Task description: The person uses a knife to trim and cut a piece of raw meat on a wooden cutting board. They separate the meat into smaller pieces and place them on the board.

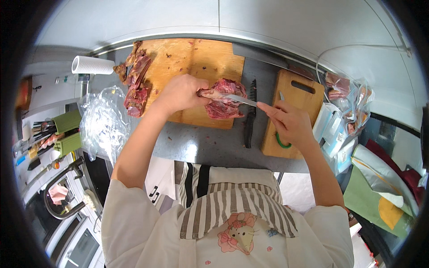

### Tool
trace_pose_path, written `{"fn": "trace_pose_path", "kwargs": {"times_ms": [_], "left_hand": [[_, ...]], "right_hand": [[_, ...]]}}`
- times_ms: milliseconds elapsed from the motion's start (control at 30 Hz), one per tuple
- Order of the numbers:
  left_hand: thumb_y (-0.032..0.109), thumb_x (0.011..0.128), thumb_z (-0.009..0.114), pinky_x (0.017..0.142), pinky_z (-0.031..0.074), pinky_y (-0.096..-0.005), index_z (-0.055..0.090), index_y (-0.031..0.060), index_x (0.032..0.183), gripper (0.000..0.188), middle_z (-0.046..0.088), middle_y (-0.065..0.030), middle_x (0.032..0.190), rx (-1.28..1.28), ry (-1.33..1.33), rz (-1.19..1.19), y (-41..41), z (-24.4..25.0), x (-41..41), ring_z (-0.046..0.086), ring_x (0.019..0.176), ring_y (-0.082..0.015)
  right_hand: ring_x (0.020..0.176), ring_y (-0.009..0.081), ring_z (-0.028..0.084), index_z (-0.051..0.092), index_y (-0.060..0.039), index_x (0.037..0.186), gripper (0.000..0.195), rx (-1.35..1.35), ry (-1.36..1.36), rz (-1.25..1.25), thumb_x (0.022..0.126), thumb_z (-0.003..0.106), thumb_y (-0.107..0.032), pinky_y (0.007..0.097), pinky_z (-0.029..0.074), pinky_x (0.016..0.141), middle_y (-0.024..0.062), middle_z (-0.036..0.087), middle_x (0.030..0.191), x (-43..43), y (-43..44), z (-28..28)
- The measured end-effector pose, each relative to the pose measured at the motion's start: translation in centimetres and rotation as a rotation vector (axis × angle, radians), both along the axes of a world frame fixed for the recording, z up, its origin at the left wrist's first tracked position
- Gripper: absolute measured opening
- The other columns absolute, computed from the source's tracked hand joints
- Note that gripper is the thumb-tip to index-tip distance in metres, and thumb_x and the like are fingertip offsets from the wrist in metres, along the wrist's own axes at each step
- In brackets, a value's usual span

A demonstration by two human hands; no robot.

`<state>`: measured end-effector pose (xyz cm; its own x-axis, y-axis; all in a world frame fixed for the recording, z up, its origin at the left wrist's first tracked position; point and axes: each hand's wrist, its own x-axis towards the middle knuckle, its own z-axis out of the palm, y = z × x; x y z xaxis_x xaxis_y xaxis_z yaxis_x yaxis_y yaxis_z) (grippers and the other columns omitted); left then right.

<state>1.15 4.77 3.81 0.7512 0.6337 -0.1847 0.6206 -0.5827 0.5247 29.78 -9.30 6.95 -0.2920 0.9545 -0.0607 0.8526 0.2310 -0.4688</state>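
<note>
My left hand (184,92) grips the bone end of a piece of raw red meat (224,112), which rests on the right part of a large wooden cutting board (181,63). In my right hand (290,122) is a knife (241,99), its blade pointing left and lying against the meat beside the bone. The knife's handle is hidden by my fingers. Under that hand, a green-handled tool (284,144), which looks like scissors, lies partly covered on a smaller wooden board (298,97). More cut meat and bone (137,77) lies along the large board's left edge.
A black-handled knife with a notched blade (250,117) lies between the boards. Behind it, a broad dark blade (258,55) lies near the wall. Left are a paper towel roll (95,65) and clear plastic bag (104,124). Bagged meat (352,100) and plastic packets (335,130) sit right.
</note>
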Motion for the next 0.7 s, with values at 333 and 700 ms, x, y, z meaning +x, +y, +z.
{"fn": "trace_pose_path", "kwargs": {"times_ms": [333,700], "left_hand": [[0.024,0.063,0.073,0.058,0.047,-0.0438,0.063,0.0062,0.073,0.022,0.059,-0.0141,0.063,0.208,0.062,-0.075,0.6,1.5,-2.5,0.059,0.065,-0.0345],[0.025,0.066,0.072,0.058,0.046,-0.0434,0.058,0.0046,0.069,0.026,0.057,-0.0150,0.063,0.282,0.120,-0.225,0.7,2.4,-2.4,0.060,0.067,-0.0320]], "right_hand": [[0.055,0.0203,0.052,0.067,-0.0222,0.113,0.033,0.081,0.073,-0.009,0.085,0.060,-0.008,0.0283,0.042,0.050,0.0020,0.057,0.076,-1.7,3.7,-1.8],[0.057,0.0105,0.051,0.068,-0.0171,0.112,0.026,-0.333,0.313,-0.039,0.087,0.062,-0.013,0.0256,0.039,0.052,0.0060,0.062,0.071,-0.8,6.8,-0.3]]}}
